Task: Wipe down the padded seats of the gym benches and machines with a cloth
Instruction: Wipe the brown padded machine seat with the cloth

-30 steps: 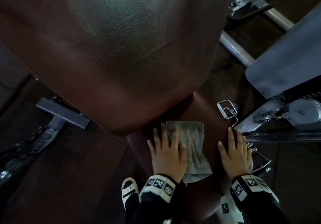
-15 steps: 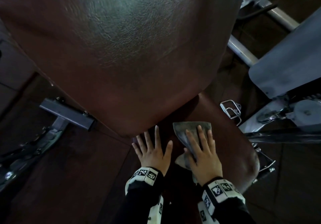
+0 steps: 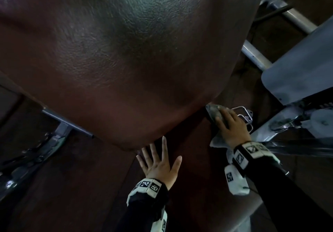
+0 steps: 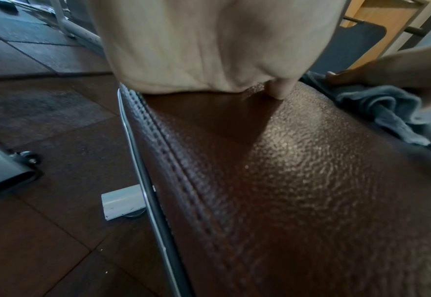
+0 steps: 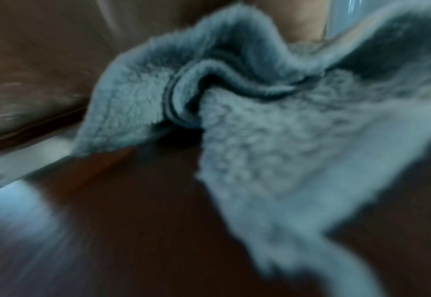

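A brown padded seat [image 3: 194,159] lies below the large brown backrest pad [image 3: 117,51]. My left hand [image 3: 158,159] rests flat on the seat's left part, fingers spread and straight, holding nothing. My right hand [image 3: 228,123] presses a grey cloth [image 3: 213,112] onto the seat's far right corner, just under the backrest edge. In the left wrist view the seat [image 4: 285,180] shows stitched seams, with the cloth [image 4: 377,104] under the right hand [image 4: 387,68] at the far side. The right wrist view is blurred; the bunched cloth [image 5: 260,130] lies on the seat [image 5: 145,211].
A metal loop handle [image 3: 243,113] sits right beside the cloth. Grey machine plates [image 3: 297,66] and a steel tube [image 3: 255,55] stand to the right. A frame bracket [image 3: 59,125] is at the left. Brown floor tiles [image 4: 44,120] and a white foot tube [image 4: 122,203] lie below.
The cloth passed from under my left hand to under my right hand. The right hand then slid it to the seat's far right corner. The left hand stayed on the seat.
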`<state>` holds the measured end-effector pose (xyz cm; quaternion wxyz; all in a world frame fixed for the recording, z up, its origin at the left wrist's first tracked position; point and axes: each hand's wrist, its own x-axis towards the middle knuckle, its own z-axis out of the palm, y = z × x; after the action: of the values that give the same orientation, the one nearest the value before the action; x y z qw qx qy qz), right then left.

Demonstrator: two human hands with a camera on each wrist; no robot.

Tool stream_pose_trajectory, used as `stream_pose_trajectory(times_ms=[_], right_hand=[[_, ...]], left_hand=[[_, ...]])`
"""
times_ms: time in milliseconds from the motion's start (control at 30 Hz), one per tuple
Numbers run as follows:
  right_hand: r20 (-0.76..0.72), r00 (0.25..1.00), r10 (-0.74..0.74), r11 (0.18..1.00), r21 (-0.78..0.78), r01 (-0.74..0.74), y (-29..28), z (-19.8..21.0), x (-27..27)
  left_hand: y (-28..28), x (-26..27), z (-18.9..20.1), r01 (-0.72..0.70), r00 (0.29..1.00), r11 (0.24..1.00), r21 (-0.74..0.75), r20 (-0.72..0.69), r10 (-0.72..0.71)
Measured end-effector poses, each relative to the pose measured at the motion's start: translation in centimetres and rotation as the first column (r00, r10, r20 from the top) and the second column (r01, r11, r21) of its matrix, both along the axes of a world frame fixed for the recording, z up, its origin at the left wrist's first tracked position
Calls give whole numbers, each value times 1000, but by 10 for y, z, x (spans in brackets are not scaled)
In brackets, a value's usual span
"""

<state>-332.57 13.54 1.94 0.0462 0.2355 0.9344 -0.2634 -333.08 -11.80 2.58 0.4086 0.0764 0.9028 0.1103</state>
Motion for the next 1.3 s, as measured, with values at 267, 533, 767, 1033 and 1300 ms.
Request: stream_pose_trajectory(times_ms=[267, 533, 767, 1033, 1300], right_hand=[[212, 977, 7, 975, -217, 41, 31, 4, -65], [79, 996, -38, 938, -340, 63, 48, 19, 42], [85, 993, -77, 902, -419, 106, 54, 28, 113], [21, 998, 53, 909, -416, -39, 55, 7, 18], [20, 999, 26, 918, -396, -16, 60, 11, 66]], left_hand=[[1, 2, -3, -1, 1000, 1000, -18, -17, 1], [1, 2, -2, 9, 1000, 999, -49, -20, -10], [3, 3, -3, 4, 999, 998, -65, -35, -6], [5, 3, -3, -11, 999, 997, -70, -35, 8], [5, 2, -1, -3, 999, 997, -77, -46, 0]])
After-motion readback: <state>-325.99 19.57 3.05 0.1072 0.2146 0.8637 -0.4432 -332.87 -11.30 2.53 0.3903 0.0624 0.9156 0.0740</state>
